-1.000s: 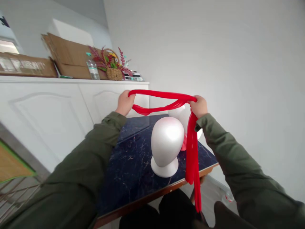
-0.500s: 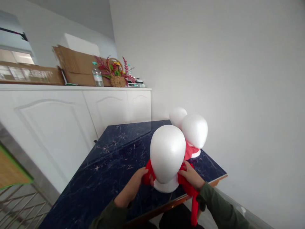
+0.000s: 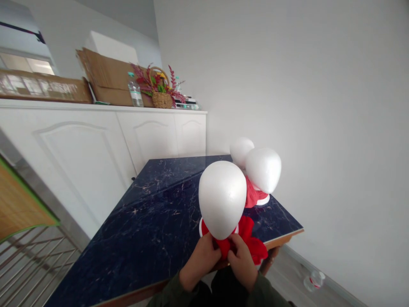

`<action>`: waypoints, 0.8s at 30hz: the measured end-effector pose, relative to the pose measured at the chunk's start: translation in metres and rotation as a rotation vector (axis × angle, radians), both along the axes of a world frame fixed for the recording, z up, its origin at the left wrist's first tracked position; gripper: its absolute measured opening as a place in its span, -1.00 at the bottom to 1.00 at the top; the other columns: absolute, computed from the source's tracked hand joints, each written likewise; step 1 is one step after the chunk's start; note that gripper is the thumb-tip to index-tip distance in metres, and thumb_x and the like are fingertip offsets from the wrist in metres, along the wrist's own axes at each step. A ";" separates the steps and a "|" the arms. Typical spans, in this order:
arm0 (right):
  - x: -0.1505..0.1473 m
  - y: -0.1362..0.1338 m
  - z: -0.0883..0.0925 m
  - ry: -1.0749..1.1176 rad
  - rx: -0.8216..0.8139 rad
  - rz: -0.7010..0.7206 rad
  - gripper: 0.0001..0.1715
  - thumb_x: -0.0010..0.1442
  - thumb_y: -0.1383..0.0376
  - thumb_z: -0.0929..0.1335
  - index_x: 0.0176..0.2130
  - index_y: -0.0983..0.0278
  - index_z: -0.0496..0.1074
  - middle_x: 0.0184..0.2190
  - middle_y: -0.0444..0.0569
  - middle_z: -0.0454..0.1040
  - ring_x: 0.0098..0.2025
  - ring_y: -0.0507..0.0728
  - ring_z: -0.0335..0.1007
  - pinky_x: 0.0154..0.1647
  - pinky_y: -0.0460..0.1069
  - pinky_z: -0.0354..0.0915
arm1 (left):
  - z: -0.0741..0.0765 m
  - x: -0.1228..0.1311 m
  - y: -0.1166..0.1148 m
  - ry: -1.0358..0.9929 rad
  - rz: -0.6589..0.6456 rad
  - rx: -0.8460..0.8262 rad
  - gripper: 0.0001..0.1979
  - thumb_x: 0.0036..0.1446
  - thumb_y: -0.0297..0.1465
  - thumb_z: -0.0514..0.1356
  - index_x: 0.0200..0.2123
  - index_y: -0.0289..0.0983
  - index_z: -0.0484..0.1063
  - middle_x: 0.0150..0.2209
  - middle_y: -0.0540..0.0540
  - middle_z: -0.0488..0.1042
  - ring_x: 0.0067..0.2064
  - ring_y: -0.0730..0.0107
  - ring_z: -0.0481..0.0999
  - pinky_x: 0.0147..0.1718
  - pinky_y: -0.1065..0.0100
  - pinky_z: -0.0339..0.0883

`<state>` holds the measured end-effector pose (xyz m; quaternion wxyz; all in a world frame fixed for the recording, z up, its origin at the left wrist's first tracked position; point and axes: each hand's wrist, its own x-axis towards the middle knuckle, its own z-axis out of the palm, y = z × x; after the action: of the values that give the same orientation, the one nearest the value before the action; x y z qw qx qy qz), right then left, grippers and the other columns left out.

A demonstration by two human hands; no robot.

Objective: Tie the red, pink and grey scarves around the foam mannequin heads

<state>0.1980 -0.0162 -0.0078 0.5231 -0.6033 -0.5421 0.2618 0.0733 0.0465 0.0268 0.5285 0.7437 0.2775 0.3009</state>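
Note:
A smooth white mannequin head point(image 3: 223, 196) stands upright near the front edge of the dark blue marbled table point(image 3: 153, 221). Red cloth, apparently a scarf point(image 3: 247, 234), goes around its neck and spreads out at the right side. Under the chin, my left hand point(image 3: 202, 260) and my right hand point(image 3: 243, 261) are close together, each with its fingers closed on the red scarf. The exact grip of the fingertips is partly hidden. White shows at the base, left of the neck.
Another white mannequin head point(image 3: 263, 169) with red cloth at its neck stands behind, and a third head point(image 3: 241, 150) beyond it. A wall point(image 3: 319, 128) bounds the right. White cabinets point(image 3: 153, 134) carry cardboard point(image 3: 107, 74), a bottle point(image 3: 136, 93) and a flower basket point(image 3: 162, 100).
Both hands have moved from the sides of the neck to the front under the chin, bringing the red scarf together there. The hanging scarf end at the right is no longer visible.

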 end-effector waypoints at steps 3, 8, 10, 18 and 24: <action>0.002 -0.002 0.008 0.088 -0.078 0.121 -0.60 -0.15 0.46 0.19 -0.28 0.29 0.42 -0.19 -0.02 0.40 -0.08 0.17 0.26 0.00 0.03 0.14 | -0.002 0.007 -0.006 -0.043 0.025 0.057 -0.49 -0.06 -0.51 0.14 0.04 -0.33 0.30 -0.08 -0.18 0.47 -0.13 0.19 0.45 -0.10 0.26 0.29; 0.007 0.003 0.012 0.217 -0.231 0.232 -0.83 -0.05 0.31 0.30 -0.40 0.33 0.42 -0.47 -0.09 0.41 -0.33 0.11 0.30 -0.28 -0.03 0.25 | -0.019 0.021 -0.004 0.008 0.170 0.295 -0.52 -0.06 -0.51 0.15 0.01 -0.25 0.35 0.01 -0.18 0.40 0.05 0.11 0.33 0.09 0.14 0.11; 0.005 0.007 0.011 0.199 -0.249 0.201 -0.77 -0.05 0.22 0.35 -0.39 0.34 0.41 -0.52 -0.10 0.39 -0.40 0.08 0.28 -0.35 -0.05 0.24 | -0.023 0.021 -0.002 0.029 0.221 0.278 -0.56 -0.02 -0.48 0.13 0.00 -0.25 0.36 0.01 -0.21 0.41 0.04 0.10 0.35 0.09 0.14 0.12; 0.042 0.016 0.023 -0.153 -0.211 0.115 -0.78 -0.03 0.19 0.33 -0.49 0.32 0.39 -0.47 -0.08 0.38 -0.41 0.06 0.27 -0.38 -0.07 0.18 | -0.005 -0.010 0.023 -0.164 0.003 -0.495 -0.72 -0.07 -0.47 0.19 -0.20 -0.34 0.46 -0.27 -0.15 0.54 -0.23 0.20 0.50 -0.19 0.27 0.34; 0.079 0.023 0.013 -0.564 -0.305 -0.071 -0.88 -0.12 0.40 0.28 -0.64 0.29 0.25 -0.66 -0.17 0.20 -0.53 0.01 0.15 -0.48 -0.09 0.03 | 0.003 -0.043 0.053 -0.519 0.153 -1.077 -0.79 -0.07 -0.54 0.10 -0.29 -0.41 0.39 -0.38 -0.13 0.51 -0.38 0.43 0.51 -0.26 0.39 0.38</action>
<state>0.2768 0.0064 0.0055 0.2647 -0.7418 -0.5990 0.1441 0.0303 0.0993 0.0299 0.8582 0.2515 0.3055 0.3271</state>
